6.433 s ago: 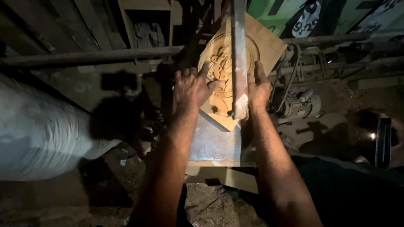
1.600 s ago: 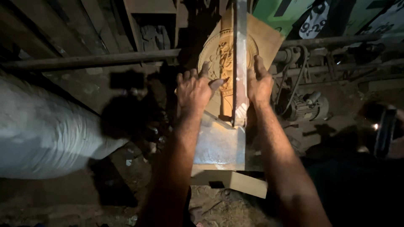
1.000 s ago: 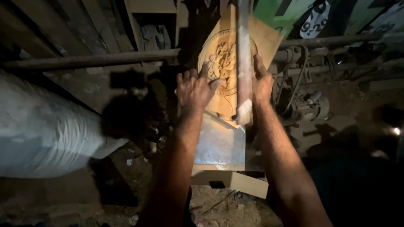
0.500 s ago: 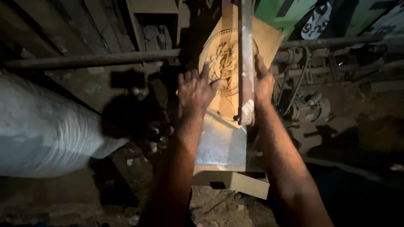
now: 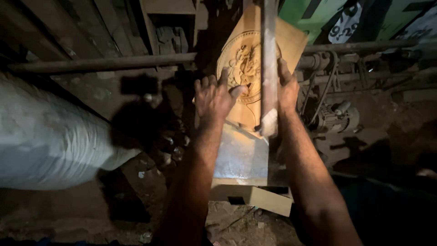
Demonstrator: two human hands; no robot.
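Large white woven sack, bulging, lies at left near me, fills left side of view. Green panel with black and white printed patches stands far right, at top edge behind pipes; looks like sign or banner, cannot tell which. Pale cardboard-like box sits low in centre, between my forearms. No screens.

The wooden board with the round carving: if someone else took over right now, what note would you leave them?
Left hand: flat on the board, fingers spread over the round carving.
Right hand: pressing the board's right side, beside the upright saw arm.
The board lies tilted on the metal table.
Done: the carving's outline looks partly cut; how far cannot be told.
Left: the remaining corners still surround the carving.
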